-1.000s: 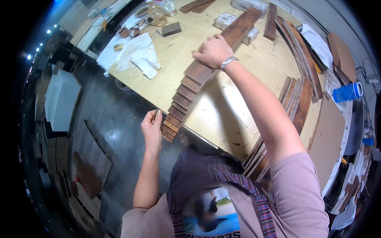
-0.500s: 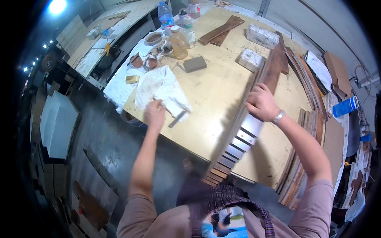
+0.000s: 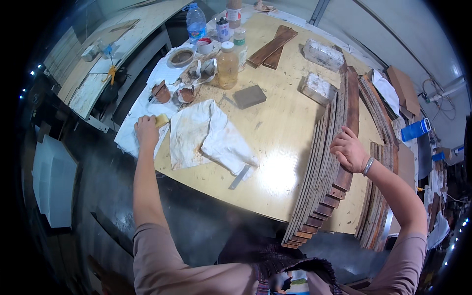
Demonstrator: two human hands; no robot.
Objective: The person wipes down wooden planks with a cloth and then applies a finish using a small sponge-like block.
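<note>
The fingers of my left hand (image 3: 146, 132) are bent at the near end of a small yellow block (image 3: 162, 120); I cannot tell whether they are clamped on it or only touching it. The block sits on a white sheet (image 3: 129, 135) at the left of the surface (image 3: 280, 196). The fingers of my right hand (image 3: 350, 150) are loosely curled over the dark top board (image 3: 352, 110) of a stack of boards (image 3: 319, 152); I cannot tell whether they grip it. The stack's near ends are stepped and jut past the surface's edge. Between my hands, nearer the left, lies a stained white cloth (image 3: 189, 137), with a metal strip (image 3: 239, 177) by its near corner. Beyond the cloth are a grey-brown block (image 3: 250, 97) and a capped jar of amber liquid (image 3: 227, 66). Farther off, two brown boards (image 3: 273, 46) lie crossed.
</note>
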